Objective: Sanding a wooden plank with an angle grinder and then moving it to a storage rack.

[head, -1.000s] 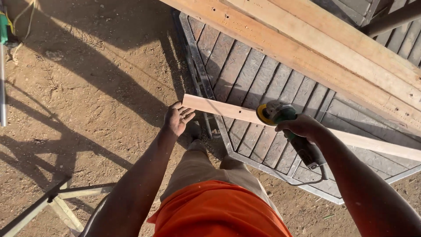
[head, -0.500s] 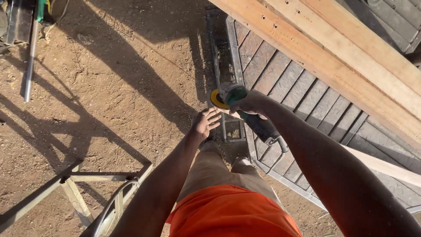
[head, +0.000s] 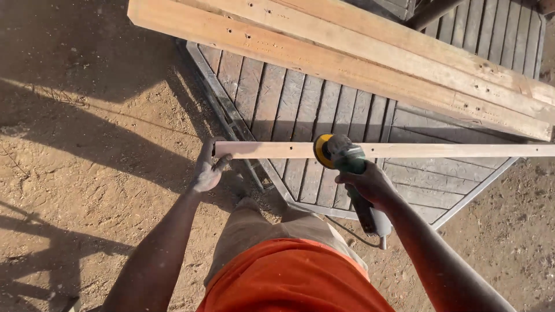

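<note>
Left hand [head: 207, 171] grips end of long pale wooden strip [head: 404, 150]; right hand [head: 370, 184] clasps yellow-disc angle grinder [head: 341, 156] near that end. Most length apparently unsanded.

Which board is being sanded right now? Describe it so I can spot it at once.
Over the grey slatted wooden panel on the dirt, find the thin pale strip running level across the picture. The left hand grips its near end, and the right hand presses a yellow-disc power sander on it. The heavier planks behind lie diagonal and untouched.
</note>
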